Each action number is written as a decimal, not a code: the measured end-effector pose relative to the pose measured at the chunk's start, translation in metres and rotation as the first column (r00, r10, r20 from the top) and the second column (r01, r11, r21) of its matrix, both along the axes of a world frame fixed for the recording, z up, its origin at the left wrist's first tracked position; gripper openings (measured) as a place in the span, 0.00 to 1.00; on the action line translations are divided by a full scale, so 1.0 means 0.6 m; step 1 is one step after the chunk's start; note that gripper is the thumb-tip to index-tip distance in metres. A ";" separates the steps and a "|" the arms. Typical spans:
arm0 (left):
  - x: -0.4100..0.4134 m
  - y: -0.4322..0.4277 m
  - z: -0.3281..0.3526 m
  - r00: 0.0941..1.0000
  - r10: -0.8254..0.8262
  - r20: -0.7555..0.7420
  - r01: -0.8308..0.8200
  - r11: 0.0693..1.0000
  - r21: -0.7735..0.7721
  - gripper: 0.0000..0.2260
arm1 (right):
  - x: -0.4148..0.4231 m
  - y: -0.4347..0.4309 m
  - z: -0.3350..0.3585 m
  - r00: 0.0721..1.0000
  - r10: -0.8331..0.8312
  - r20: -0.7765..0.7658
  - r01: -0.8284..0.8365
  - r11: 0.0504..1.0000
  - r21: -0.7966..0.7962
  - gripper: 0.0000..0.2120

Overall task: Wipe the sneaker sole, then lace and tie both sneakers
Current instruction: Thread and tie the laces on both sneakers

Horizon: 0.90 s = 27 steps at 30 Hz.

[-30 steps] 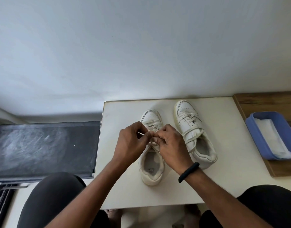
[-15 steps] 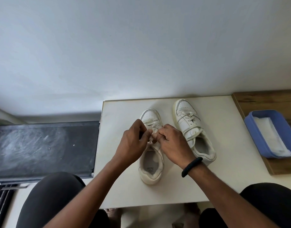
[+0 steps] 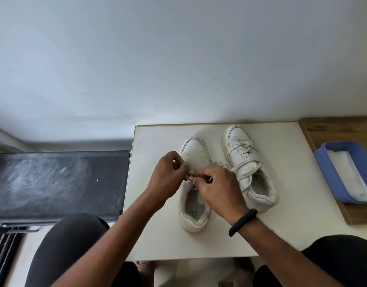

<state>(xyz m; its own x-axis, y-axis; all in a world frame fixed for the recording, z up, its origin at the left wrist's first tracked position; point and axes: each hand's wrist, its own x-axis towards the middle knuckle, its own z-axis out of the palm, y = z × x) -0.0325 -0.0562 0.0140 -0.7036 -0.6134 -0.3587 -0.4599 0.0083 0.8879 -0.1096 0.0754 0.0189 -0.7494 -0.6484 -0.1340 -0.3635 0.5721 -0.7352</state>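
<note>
white table (image 3: 157,235): l hand (image 3: 168,177) & r hand (image 3: 219,189) pinch left sneaker (image 3: 194,150) lace (image 3: 191,177).

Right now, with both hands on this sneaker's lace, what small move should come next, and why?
Probably pull the two ends gently apart to tighten: the left hand and right hand both pinch the lace over the white sneaker, and no finished bow shows there.

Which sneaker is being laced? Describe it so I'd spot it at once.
Find the white table beside the black surface. Two white sneakers stand on it, toes toward the wall; take the left sneaker. Unlike the right sneaker, it has the left hand and right hand pinching its laces.
</note>
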 end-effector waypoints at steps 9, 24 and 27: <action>0.001 0.006 0.010 0.997 -0.076 0.025 0.079 0.988 -0.135 0.10 | 0.005 -0.006 -0.016 0.873 -0.201 0.443 0.309 0.933 -0.186 0.09; 0.014 -0.041 0.010 0.986 0.040 0.163 -0.011 0.984 -0.178 0.12 | -0.049 0.024 0.022 0.997 0.077 0.031 -0.083 0.953 0.292 0.05; 0.016 -0.040 0.007 0.981 -0.001 0.192 0.036 0.983 -0.178 0.12 | -0.054 0.029 0.024 0.996 0.073 0.056 -0.088 0.943 0.321 0.04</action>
<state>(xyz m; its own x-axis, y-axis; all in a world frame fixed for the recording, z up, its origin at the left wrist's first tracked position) -0.0227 -0.0805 0.0181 -0.6451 -0.6674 -0.3720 -0.6185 0.1703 0.7671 -0.1419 0.0926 0.0333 -0.6856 -0.6230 -0.3767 -0.3906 0.7514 -0.5318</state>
